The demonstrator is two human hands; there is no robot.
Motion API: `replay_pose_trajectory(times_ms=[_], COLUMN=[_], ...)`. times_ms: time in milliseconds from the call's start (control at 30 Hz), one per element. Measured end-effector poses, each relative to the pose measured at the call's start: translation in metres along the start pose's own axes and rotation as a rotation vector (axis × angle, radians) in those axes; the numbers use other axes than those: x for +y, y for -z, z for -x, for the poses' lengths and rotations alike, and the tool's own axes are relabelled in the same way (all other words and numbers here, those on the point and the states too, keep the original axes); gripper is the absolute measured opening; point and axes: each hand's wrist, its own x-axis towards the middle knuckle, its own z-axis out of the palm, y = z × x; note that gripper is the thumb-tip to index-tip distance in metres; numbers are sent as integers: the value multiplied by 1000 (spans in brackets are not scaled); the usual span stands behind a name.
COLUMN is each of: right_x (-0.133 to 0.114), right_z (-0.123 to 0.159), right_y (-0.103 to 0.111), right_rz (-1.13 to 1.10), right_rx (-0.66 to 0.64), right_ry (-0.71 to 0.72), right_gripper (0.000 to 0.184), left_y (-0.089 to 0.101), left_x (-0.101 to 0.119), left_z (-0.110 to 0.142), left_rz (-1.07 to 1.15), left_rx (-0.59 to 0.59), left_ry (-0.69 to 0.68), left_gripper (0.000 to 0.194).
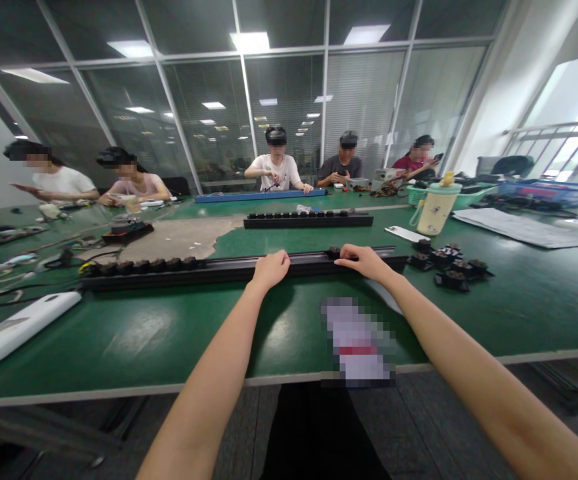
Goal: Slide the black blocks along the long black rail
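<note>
A long black rail (223, 272) lies across the green table in front of me. My left hand (271, 268) is closed over its middle, fingers curled on the far side and partly hidden. Toward the rail's right end, my right hand (366, 261) is closed with its fingertips at a small black block (334, 253) sitting in the channel. How firmly the fingers grip that block is partly hidden. Several similar black blocks (156, 265) stand in a row along the left part of the rail. More loose black blocks (461, 270) lie on the table to the right.
Behind lies a second black rail (309, 222) with blocks. Near me are a blurred phone-like item (359, 340) and a white elongated device (23, 328). A white phone (407, 234), a cup (439, 208) and papers (529, 228) are at right. Several people sit opposite.
</note>
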Motion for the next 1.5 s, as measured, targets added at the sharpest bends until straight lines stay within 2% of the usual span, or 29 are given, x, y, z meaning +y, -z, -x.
replay_pose_trajectory(times_ms=[733,1033,1500], right_x=[8,2,5], right_z=[-5,-2,-1], right_y=[-2,0,-5], right_rz=[2,23,16], right_rx=[-5,-8,21], right_ry=[26,43,37], right_gripper=[40,36,33], left_y=[0,4,5], left_x=[0,3,4], left_z=[1,2,4], left_rz=[-33,-51,-54], left_rx=[6,-9,0], left_ry=[7,17,-1], left_gripper=[31,31,34])
